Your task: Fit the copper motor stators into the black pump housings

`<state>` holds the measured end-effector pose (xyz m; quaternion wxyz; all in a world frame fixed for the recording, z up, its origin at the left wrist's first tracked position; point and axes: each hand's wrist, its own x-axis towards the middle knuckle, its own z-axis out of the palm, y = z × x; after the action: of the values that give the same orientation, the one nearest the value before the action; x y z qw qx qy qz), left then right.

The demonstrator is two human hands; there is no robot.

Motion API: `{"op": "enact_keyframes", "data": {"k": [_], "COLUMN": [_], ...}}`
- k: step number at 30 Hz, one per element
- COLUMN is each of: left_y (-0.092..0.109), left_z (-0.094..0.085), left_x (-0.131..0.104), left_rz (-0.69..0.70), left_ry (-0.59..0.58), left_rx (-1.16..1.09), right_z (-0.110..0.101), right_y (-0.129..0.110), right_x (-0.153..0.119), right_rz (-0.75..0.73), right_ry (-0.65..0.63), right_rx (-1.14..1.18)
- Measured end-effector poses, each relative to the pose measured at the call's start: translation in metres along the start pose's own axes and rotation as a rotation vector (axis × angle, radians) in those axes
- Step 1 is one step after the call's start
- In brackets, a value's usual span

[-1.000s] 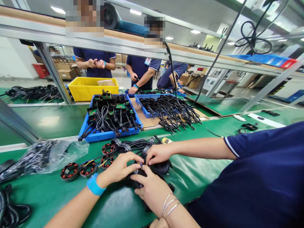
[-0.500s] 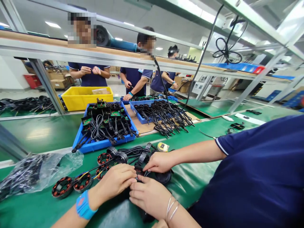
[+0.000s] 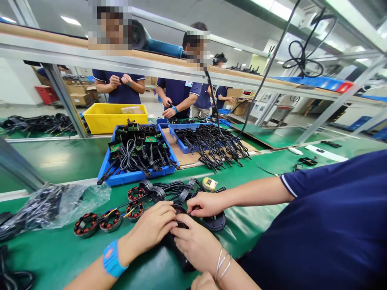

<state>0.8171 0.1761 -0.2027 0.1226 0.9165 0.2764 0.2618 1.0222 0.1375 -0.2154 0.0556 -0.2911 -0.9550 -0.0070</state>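
My left hand [image 3: 151,227], with a blue wristband [image 3: 113,258], reaches in from the lower left. Its fingers are bent over the edge of a black round housing [image 3: 179,208], mostly hidden by hands. A co-worker's bangled hand [image 3: 196,241] presses on the same housing from the right. Their other hand [image 3: 204,204] pinches what looks like a thin wire [image 3: 192,213] at its rim. Only the curled knuckles of my right hand [image 3: 204,282] show at the bottom edge; whatever it holds is hidden. Several copper-wound motor stators [image 3: 86,225] lie left of my left hand.
Behind the hands are black cables and round caps [image 3: 157,193], plus a yellow tape roll [image 3: 209,184]. Further back stand a blue tray [image 3: 136,177] of circuit boards and a yellow bin [image 3: 115,123]. A plastic bag [image 3: 60,205] lies left. The co-worker's body [image 3: 332,229] fills the right.
The co-worker's right hand has gone from a pointing index finger to a pinch at the housing. My left hand stays on the housing. The whole view has shifted slightly.
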Motion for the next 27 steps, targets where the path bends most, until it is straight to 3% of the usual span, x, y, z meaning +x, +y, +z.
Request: {"op": "enact_keyframes", "data": {"k": [4, 12, 16, 19, 24, 27], "left_y": [0.005, 0.019, 0.03, 0.043, 0.073, 0.089], "left_z": [0.004, 0.007, 0.021, 0.034, 0.044, 0.044], "left_x": [-0.002, -0.003, -0.011, -0.018, -0.011, 0.002], "left_rz": [-0.038, -0.141, -0.21, -0.34, -0.577, -0.713], "left_ry": [0.023, 0.055, 0.139, 0.202, 0.138, 0.084], "left_rx": [0.049, 0.01, 0.015, 0.009, 0.01, 0.029], "right_z": [-0.006, -0.023, -0.021, -0.014, -0.01, -0.014], "right_y": [0.002, 0.004, 0.002, 0.008, 0.022, 0.024], "right_x": [-0.012, -0.027, -0.024, -0.026, -0.034, -0.036], "right_rz": [-0.105, -0.086, -0.074, -0.054, -0.043, -0.072], "right_ry": [0.14, 0.534, 0.534, 0.512, 0.369, 0.408], "right_rx": [-0.128, -0.221, -0.256, -0.251, -0.209, -0.223]}}
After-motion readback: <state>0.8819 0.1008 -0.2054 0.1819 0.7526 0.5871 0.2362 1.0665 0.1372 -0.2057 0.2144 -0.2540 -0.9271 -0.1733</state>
